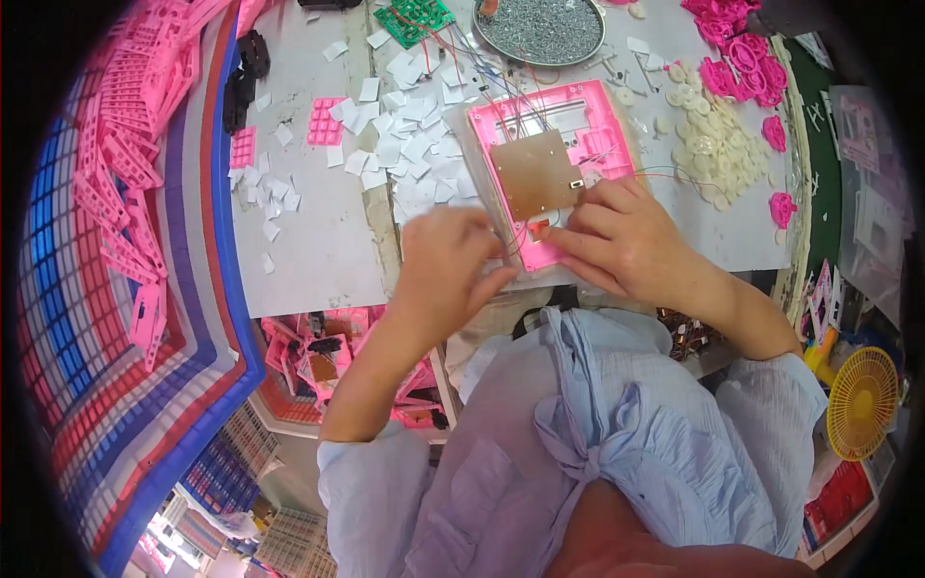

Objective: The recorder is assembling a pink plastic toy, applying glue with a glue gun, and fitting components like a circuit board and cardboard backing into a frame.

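Observation:
A pink plastic housing (pixel 607 116) lies on the table in front of me, tilted slightly. Over its middle sits a brown circuit board (pixel 533 175), with thin wires running from the far side. My right hand (pixel 626 236) grips the housing's near right part, with bent fingers by the board's edge. Its index fingertip reaches a small orange-red piece (pixel 538 229) near the housing's near end. My left hand (pixel 448 255) hovers by the near left edge, thumb and fingers apart, slightly blurred. I see nothing held in it.
White square pieces (pixel 414 144) lie scattered left of the housing. A round tray of small metal screws (pixel 540 34) and green circuit boards (pixel 414 19) are at the back. Cream discs (pixel 718 135) and magenta parts (pixel 752 67) are heaped right. Pink frames (pixel 120 144) fill the left side.

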